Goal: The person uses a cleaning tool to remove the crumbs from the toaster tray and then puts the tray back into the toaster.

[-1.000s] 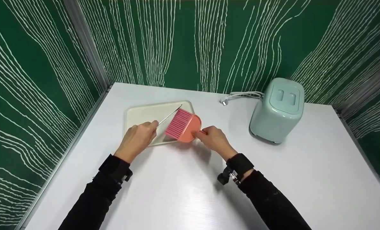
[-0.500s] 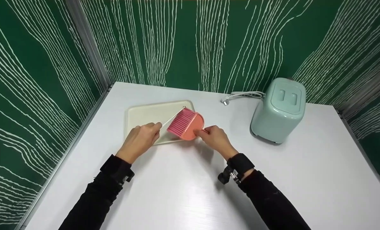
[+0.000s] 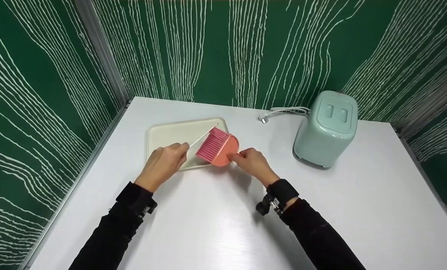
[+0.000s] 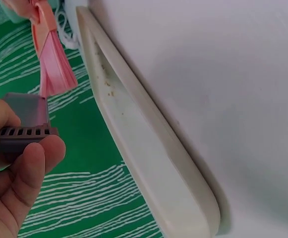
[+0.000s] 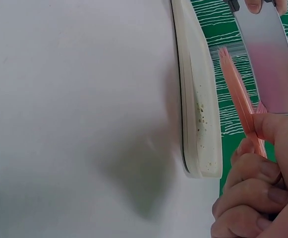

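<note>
My left hand (image 3: 163, 163) grips the dark slotted end of a toaster crumb tray (image 5: 275, 64), a long shiny metal plate that shows nearly edge-on in the head view. Between thumb and fingers, my right hand (image 3: 253, 163) pinches the handle of a brush (image 3: 223, 152) with an orange body and pink bristles. The bristles meet the plate near its far end, and their pink reflects in the metal. Both are held above a cream serving tray (image 3: 147, 148) on the table. Small brown crumbs (image 5: 201, 115) lie scattered in it, towards its right end.
A mint-green toaster (image 3: 326, 131) stands at the right on the white table (image 3: 215, 225). Its white cord and plug (image 3: 289, 110) lie behind, beside it. Green walls with white wavy lines (image 3: 215, 48) enclose the table's back and sides.
Both hands have shifted slightly to the right, with the crumb tray turned a little. The brush stays against the plate, its bristles now splayed at the upper end. The cream tray and toaster stay put.
</note>
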A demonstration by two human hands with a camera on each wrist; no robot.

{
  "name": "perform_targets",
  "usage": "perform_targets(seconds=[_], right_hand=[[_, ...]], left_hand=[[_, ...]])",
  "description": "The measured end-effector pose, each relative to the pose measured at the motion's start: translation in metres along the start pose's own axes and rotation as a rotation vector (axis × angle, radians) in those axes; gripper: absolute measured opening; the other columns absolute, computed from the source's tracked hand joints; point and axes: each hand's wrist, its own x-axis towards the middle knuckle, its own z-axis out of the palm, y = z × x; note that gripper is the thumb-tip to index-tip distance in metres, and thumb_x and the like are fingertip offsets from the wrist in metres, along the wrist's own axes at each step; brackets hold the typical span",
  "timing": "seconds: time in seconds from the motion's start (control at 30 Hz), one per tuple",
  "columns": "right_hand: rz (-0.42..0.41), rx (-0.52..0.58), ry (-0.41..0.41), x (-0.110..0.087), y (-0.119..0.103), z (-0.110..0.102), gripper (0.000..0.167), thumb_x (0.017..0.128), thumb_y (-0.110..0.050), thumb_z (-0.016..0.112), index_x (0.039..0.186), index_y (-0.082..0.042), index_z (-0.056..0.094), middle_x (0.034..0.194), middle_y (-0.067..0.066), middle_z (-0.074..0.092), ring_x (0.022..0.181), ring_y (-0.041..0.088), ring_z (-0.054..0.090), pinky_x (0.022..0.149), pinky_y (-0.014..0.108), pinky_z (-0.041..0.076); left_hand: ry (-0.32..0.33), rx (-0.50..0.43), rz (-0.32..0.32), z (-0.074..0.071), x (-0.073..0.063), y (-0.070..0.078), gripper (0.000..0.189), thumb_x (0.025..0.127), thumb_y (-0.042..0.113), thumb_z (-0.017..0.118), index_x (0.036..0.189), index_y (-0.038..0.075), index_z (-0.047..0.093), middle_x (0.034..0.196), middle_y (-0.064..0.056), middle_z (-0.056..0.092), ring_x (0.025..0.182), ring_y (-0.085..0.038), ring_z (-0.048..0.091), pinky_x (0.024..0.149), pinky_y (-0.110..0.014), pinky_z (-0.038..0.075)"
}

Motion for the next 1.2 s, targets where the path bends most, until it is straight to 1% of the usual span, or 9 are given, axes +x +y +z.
perform_targets(seconds=[0.1, 0.17, 0.27, 0.37, 0.43, 0.6, 0.8, 1.0, 1.2], right_hand=[[0.018, -0.008, -0.019, 0.0012, 0.0006, 0.0021, 0.054, 0.098, -0.055, 0.07, 0.059, -0.02, 0.057, 0.067, -0.004, 0.063, 0.065, 0.012, 0.048, 0.063, 0.028, 0.037], [0.017, -0.017, -0.022, 0.0017, 0.0011, 0.0032, 0.056, 0.098, -0.055, 0.07, 0.056, -0.023, 0.05, 0.061, -0.009, 0.054, 0.063, 0.012, 0.045, 0.062, 0.028, 0.035], [-0.008, -0.025, -0.011, 0.0001, -0.0001, 0.0025, 0.057, 0.098, -0.054, 0.07, 0.056, -0.023, 0.046, 0.058, -0.01, 0.045, 0.06, 0.012, 0.042, 0.061, 0.029, 0.033], [-0.046, -0.018, 0.004, -0.0019, -0.0022, 0.0005, 0.058, 0.099, -0.053, 0.069, 0.056, -0.023, 0.045, 0.057, -0.01, 0.04, 0.059, 0.012, 0.04, 0.06, 0.029, 0.031], [-0.062, -0.008, 0.014, -0.0027, -0.0034, -0.0007, 0.057, 0.099, -0.052, 0.069, 0.057, -0.023, 0.045, 0.057, -0.01, 0.039, 0.058, 0.012, 0.039, 0.06, 0.029, 0.03], [-0.091, 0.011, 0.031, -0.0025, -0.005, -0.0013, 0.057, 0.099, -0.052, 0.07, 0.057, -0.023, 0.045, 0.056, -0.01, 0.036, 0.056, 0.011, 0.036, 0.059, 0.029, 0.028], [-0.118, 0.003, 0.051, -0.002, -0.0038, 0.0001, 0.057, 0.099, -0.051, 0.07, 0.056, -0.023, 0.044, 0.056, -0.011, 0.037, 0.056, 0.01, 0.037, 0.058, 0.029, 0.029], [-0.104, -0.007, 0.058, -0.0012, -0.0014, -0.0004, 0.057, 0.099, -0.052, 0.07, 0.056, -0.024, 0.045, 0.055, -0.011, 0.038, 0.056, 0.011, 0.038, 0.058, 0.029, 0.03], [-0.071, 0.003, 0.057, -0.0014, 0.0021, -0.0029, 0.056, 0.099, -0.052, 0.07, 0.056, -0.024, 0.047, 0.056, -0.011, 0.041, 0.057, 0.011, 0.04, 0.058, 0.029, 0.031]], left_hand=[[0.02, -0.007, -0.01, -0.002, -0.0017, -0.0015, 0.016, 0.101, 0.002, 0.063, 0.088, 0.008, 0.056, 0.067, -0.003, 0.056, 0.055, -0.013, 0.038, 0.046, -0.036, 0.042], [0.034, -0.007, -0.014, -0.0033, -0.0031, -0.0021, 0.016, 0.101, 0.001, 0.063, 0.088, 0.008, 0.056, 0.068, -0.004, 0.056, 0.055, -0.014, 0.041, 0.046, -0.039, 0.044], [0.045, -0.005, -0.017, -0.0035, -0.0044, -0.0035, 0.016, 0.1, 0.0, 0.064, 0.089, 0.007, 0.056, 0.068, -0.005, 0.058, 0.054, -0.018, 0.049, 0.047, -0.042, 0.048], [0.056, 0.002, -0.02, -0.0026, -0.0054, -0.0049, 0.015, 0.1, 0.0, 0.065, 0.089, 0.006, 0.056, 0.068, -0.007, 0.06, 0.053, -0.022, 0.056, 0.048, -0.045, 0.05], [0.059, 0.009, -0.026, -0.0017, -0.0053, -0.0054, 0.014, 0.1, 0.001, 0.065, 0.09, 0.006, 0.057, 0.068, -0.008, 0.061, 0.053, -0.024, 0.058, 0.048, -0.047, 0.051], [0.058, 0.013, -0.032, -0.0005, -0.0042, -0.0048, 0.015, 0.1, 0.001, 0.066, 0.089, 0.005, 0.057, 0.067, -0.008, 0.06, 0.052, -0.025, 0.056, 0.047, -0.047, 0.05], [0.017, 0.005, -0.039, -0.0015, -0.0036, -0.0018, 0.014, 0.1, 0.001, 0.066, 0.09, 0.006, 0.057, 0.067, -0.007, 0.06, 0.051, -0.021, 0.051, 0.046, -0.044, 0.048], [-0.007, -0.021, -0.033, -0.0029, -0.002, 0.0018, 0.015, 0.099, 0.0, 0.065, 0.088, 0.007, 0.057, 0.066, -0.005, 0.058, 0.054, -0.017, 0.047, 0.047, -0.04, 0.047], [-0.001, -0.025, 0.002, -0.0033, -0.0009, 0.004, 0.017, 0.099, -0.001, 0.065, 0.087, 0.007, 0.056, 0.065, -0.003, 0.056, 0.056, -0.013, 0.041, 0.047, -0.036, 0.043]])
